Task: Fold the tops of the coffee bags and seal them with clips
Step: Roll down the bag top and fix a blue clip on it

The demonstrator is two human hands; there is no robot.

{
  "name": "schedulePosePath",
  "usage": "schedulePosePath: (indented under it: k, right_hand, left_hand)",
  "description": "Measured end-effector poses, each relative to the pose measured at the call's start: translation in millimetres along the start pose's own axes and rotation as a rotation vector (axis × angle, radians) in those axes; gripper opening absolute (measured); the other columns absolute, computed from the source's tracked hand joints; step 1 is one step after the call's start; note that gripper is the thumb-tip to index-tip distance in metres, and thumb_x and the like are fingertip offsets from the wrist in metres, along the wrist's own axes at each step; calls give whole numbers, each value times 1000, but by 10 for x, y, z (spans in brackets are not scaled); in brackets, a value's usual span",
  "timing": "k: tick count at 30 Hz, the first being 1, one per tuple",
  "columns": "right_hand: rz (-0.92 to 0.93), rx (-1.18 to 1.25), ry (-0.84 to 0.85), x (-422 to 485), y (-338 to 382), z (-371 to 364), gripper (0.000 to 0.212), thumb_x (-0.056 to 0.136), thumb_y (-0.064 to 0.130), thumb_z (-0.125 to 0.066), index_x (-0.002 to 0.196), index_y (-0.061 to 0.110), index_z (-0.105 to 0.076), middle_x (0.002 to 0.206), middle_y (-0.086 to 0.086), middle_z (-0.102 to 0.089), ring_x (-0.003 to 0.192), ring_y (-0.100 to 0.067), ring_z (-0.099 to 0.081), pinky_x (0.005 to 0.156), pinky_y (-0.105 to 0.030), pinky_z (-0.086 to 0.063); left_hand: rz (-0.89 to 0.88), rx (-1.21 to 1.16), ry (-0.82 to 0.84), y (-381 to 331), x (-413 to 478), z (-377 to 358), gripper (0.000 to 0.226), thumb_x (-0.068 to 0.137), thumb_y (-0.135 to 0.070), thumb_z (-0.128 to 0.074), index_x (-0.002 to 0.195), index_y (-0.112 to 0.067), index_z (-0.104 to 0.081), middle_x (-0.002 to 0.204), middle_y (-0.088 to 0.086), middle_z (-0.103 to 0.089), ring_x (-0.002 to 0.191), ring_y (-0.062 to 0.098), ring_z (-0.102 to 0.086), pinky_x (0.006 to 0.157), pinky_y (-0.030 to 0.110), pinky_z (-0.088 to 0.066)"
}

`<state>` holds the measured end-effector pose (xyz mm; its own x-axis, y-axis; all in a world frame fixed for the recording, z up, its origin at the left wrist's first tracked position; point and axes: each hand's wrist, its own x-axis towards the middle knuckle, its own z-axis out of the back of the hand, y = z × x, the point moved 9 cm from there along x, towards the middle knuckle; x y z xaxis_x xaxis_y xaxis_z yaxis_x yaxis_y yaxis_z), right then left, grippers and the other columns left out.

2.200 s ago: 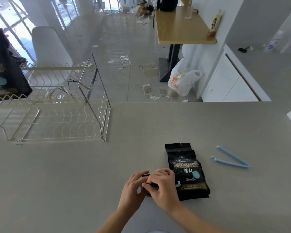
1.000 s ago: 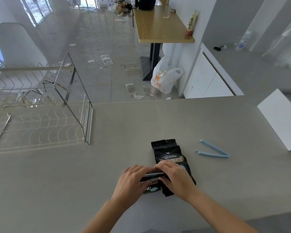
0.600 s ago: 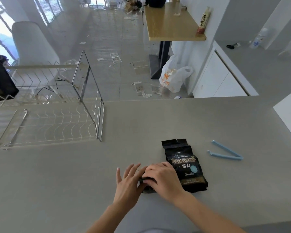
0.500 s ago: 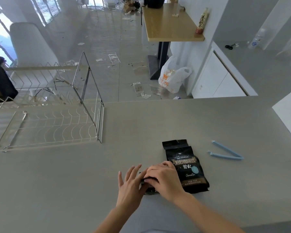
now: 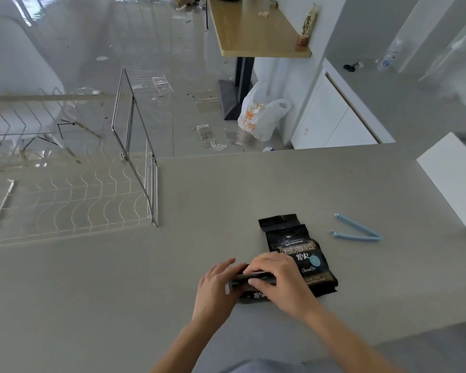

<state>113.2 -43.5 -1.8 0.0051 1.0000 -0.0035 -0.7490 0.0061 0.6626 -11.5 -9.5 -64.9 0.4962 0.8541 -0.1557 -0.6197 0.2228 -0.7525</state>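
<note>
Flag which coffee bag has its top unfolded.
The far bag, lying label-up beside the blue clip, its top flat. The near bag is mostly hidden under the left hand and right hand.

desk [image 5: 226, 189]: smooth, matt grey | coffee bag [image 5: 301, 249]: shiny black foil | clip [image 5: 357, 232]: smooth light-blue plastic | rack [image 5: 135, 146]: shiny metal wire | table [image 5: 253, 30]: pale wood | shopping bag [image 5: 258, 117]: thin white plastic
</note>
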Motion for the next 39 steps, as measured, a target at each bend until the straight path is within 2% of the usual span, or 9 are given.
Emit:
schedulePosePath:
  k: [4, 9, 13, 16, 19, 24, 29, 35, 39]
  right_hand:
    - [-145, -148, 97, -171, -401, 176, 40, 73, 26, -78, 109, 31, -62, 110, 16, -57, 107, -2, -50, 95, -22, -41]
    - [-163, -93, 77, -152, -462, 115, 28, 73, 15, -79, 96, 26, -69, 90, 16, -60, 85, -1, -59, 79, -22, -51]
    - [-107, 5, 59, -14, -328, 36, 27, 74, 18, -77, 97, 31, -69, 88, 18, -60, 85, -1, -59, 77, -17, -49]
    - [-127, -7, 144, 29, -305, -190, 25, 77, 18, -75, 97, 28, -65, 93, 16, -59, 87, -2, -59, 79, -25, -53]
    - [-85, -91, 111, 70, -264, -217, 28, 73, 22, -78, 93, 34, -61, 89, 18, -55, 84, 0, -57, 72, -18, -49]
    - [-33, -147, 66, 73, -239, -122, 25, 70, 22, -80, 88, 32, -65, 84, 18, -55, 79, -1, -56, 68, -18, -49]
    - [-101, -29, 50, 80, -395, -110, 22, 71, 22, -80, 88, 28, -67, 85, 11, -56, 78, -5, -56, 68, -28, -54]
    - [-98, -20, 99, 165, -447, -146, 20, 74, 28, -76, 89, 32, -64, 88, 13, -56, 80, -3, -56, 73, -27, -53]
    - [-234, 254, 69, 26, -637, -248, 27, 79, 22, -74, 102, 26, -61, 99, 8, -63, 89, -9, -64, 80, -30, -57]
  left_hand:
    - [-88, -14, -101, -22, -58, 176, 23, 79, -27, -71, 101, -33, -67, 112, -17, -61, 105, 7, -54, 83, 25, -47]
    - [-110, -7, -120, 8, -45, 270, 17, 75, -30, -73, 91, -29, -67, 99, -18, -57, 92, 0, -52, 67, 12, -41]
    - [-78, -95, -228, 176, -99, 476, 18, 75, -26, -74, 91, -32, -66, 96, -21, -51, 89, 0, -53, 69, 12, -45]
    - [-54, -57, -150, 308, -110, 455, 21, 75, -28, -75, 95, -29, -67, 102, -17, -49, 87, 3, -53, 68, 23, -49]
    - [-52, -21, -117, 353, -127, 475, 23, 74, -27, -75, 96, -31, -69, 99, -14, -49, 80, 5, -55, 66, 28, -51]
    - [-83, 33, -177, 314, -113, 510, 25, 72, -25, -77, 95, -33, -71, 78, -22, -43, 72, 2, -47, 57, 23, -46]
    - [-29, -62, -224, 356, -131, 428, 30, 71, -21, -79, 96, -35, -72, 76, -18, -44, 70, 1, -52, 57, 16, -44]
    - [-25, -108, -235, 428, -62, 408, 35, 70, -21, -80, 95, -42, -69, 77, -16, -49, 75, 5, -54, 58, 18, -47]
    - [206, -350, -212, 651, -125, 280, 51, 73, -20, -77, 114, -40, -53, 85, -7, -60, 80, 9, -60, 70, 24, -50]
